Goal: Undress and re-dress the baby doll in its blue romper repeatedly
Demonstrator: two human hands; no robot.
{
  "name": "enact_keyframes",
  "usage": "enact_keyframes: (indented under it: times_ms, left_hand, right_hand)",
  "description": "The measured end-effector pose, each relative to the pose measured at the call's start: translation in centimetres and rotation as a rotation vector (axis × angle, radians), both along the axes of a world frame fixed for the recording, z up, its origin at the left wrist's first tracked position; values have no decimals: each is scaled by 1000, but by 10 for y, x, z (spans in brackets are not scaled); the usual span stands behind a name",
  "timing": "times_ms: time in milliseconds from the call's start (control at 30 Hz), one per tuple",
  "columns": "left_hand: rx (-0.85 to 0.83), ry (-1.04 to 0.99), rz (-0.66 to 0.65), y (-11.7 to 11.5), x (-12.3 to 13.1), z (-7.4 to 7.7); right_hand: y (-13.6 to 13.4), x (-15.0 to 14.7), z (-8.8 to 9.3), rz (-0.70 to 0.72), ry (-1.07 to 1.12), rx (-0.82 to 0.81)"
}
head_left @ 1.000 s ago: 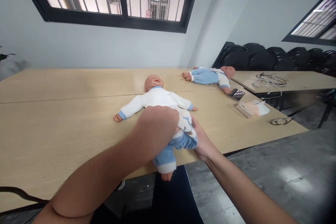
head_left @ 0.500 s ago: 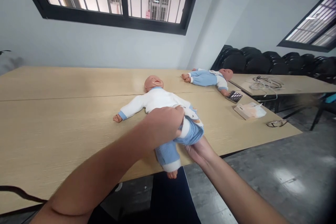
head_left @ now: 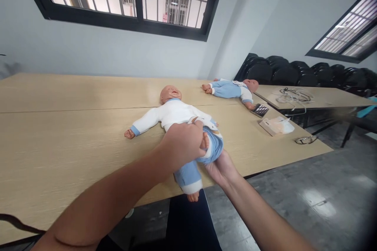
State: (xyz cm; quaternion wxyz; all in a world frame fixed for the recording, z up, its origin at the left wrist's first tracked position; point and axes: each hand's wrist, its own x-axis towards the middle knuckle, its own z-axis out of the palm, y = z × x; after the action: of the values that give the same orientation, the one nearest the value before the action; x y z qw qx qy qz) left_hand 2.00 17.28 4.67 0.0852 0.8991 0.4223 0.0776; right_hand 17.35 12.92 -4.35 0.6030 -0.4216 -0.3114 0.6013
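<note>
A baby doll (head_left: 176, 110) in a white top and light blue trousers lies on its back on the wooden table (head_left: 73, 141), head toward the wall. One of its legs is bent up; the other leg (head_left: 190, 178) hangs straight over the near edge. My left hand (head_left: 187, 139) is closed round the bent leg by its foot (head_left: 205, 141), fingers mostly hidden. From below, my right hand (head_left: 219, 168) cups the blue cloth of the same leg (head_left: 215, 147), its fingertips out of sight behind it.
A second doll (head_left: 228, 88) lies at the back right. Near it are a dark palette-like case (head_left: 259, 110), a tissue box (head_left: 275, 126) and glasses (head_left: 306, 140). Coiled cables (head_left: 294, 95) lie on another table, with stacked black chairs (head_left: 259, 71) behind.
The doll's bent leg has shifted slightly, and its foot now shows beside my left hand. Both hands keep their hold. The view has moved a little.
</note>
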Motion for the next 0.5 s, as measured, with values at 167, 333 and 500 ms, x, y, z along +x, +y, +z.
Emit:
enact_keyframes:
  times_ms: [167, 333, 500]
  left_hand:
    - [46, -57, 26, 0, 5, 4]
    - [74, -40, 13, 0, 0, 13]
    - [85, -76, 0, 1, -7, 12]
  right_hand:
    - [-7, 7, 5, -39, -91, -23]
    - [-7, 24, -2, 31, -186, 89]
    - [15, 45, -29, -90, -398, 121]
